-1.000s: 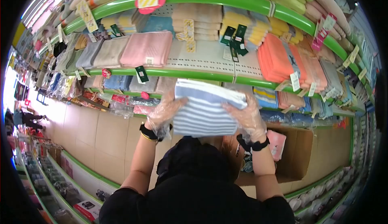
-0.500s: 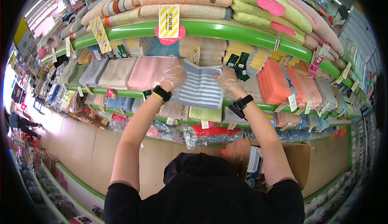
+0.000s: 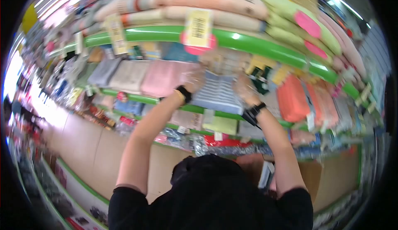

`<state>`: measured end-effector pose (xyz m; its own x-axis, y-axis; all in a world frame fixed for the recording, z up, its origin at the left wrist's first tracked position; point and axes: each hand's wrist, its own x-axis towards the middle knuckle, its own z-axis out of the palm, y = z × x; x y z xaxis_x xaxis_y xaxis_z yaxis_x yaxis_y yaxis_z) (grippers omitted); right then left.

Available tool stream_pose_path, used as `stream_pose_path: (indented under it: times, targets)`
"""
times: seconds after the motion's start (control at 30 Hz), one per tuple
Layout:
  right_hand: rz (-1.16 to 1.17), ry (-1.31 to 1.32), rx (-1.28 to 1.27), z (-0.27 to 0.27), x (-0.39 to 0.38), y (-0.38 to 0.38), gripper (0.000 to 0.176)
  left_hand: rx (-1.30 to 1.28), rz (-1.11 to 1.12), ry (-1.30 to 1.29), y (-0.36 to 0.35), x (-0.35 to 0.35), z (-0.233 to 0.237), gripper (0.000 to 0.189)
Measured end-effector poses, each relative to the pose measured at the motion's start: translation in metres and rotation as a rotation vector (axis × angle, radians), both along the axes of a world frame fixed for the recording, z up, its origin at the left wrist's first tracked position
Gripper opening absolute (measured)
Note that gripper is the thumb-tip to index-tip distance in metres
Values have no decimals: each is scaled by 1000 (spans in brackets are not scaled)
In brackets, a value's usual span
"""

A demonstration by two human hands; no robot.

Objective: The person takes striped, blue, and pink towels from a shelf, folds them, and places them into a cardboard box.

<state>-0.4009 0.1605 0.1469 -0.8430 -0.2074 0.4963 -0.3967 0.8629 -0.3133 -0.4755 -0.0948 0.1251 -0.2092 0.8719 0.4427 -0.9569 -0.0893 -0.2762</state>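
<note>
From my distant seat, I see the striped towel [image 3: 219,93] lying on the white shelf [image 3: 271,102], between folded pink towels [image 3: 162,78] and coral towels [image 3: 292,99]. My left hand [image 3: 194,80] and right hand [image 3: 246,90] are at its two sides; blur keeps me from telling whether the fingers pinch it. Thick towels [image 3: 211,0] lie above the green rail [image 3: 257,47]. Below, a cardboard box [image 3: 311,176] stands on tiled floor [image 3: 78,147].
</note>
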Motion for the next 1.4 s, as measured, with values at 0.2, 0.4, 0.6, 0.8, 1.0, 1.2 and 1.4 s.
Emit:
stream_pose_path:
  times: [0.2, 0.4, 0.6, 0.8, 1.0, 1.2, 1.4]
  targets:
    - [-52, -198, -175, -19, -24, 13, 47, 417, -190, -274, 28, -10, -24, 27]
    - [-148, -550, -138, 25, -6, 11, 72, 1099, -604, -1247, 62, -10, -34, 26]
    - [-220, -662, -64, 29, 3, 25, 65, 1491, -669, -1550, 67, -4, -22, 43]
    - [-118, -355, -148, -3, -22, 56, 54, 1258, -403, -1621, 81, -19, -17, 35]
    - [-207, -381, 102, 1, -6, 27, 61, 1718, -564, -1756, 77, 7, 9, 35]
    - [-290, -370, 236, 19, 10, 21, 51, 1794, -607, -1716, 88, -19, -10, 33]
    - [-253, -31, 280, 54, 56, -5, 45, 1681, -607, -1695, 83, -2, 1, 25]
